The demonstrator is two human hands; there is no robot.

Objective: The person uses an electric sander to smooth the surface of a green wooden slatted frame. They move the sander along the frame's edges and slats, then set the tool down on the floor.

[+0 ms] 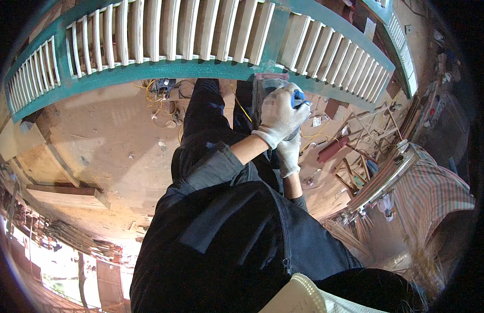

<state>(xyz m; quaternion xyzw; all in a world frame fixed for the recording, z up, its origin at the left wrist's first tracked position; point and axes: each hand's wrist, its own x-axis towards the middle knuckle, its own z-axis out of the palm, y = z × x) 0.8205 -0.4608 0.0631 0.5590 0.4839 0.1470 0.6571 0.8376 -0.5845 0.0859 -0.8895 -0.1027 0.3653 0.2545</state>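
My left hand, in a pale work glove with blue at the fingers, is closed over the top of a dusty power sander. Below it and partly hidden, my right hand, also gloved, is at the rear of the same tool; its fingers are mostly covered. The sander's front end meets the lower rail of a long louvered shutter panel. This panel has a teal painted frame and pale slats, and lies across the far side of my view. A reddish worn patch shows on the rail by the tool.
Tangled yellow cords lie on the dusty floor beyond my legs. A second louvered panel stands at the far right. Wooden scraps and frames clutter the right side, near a striped cloth. Boards lie at left.
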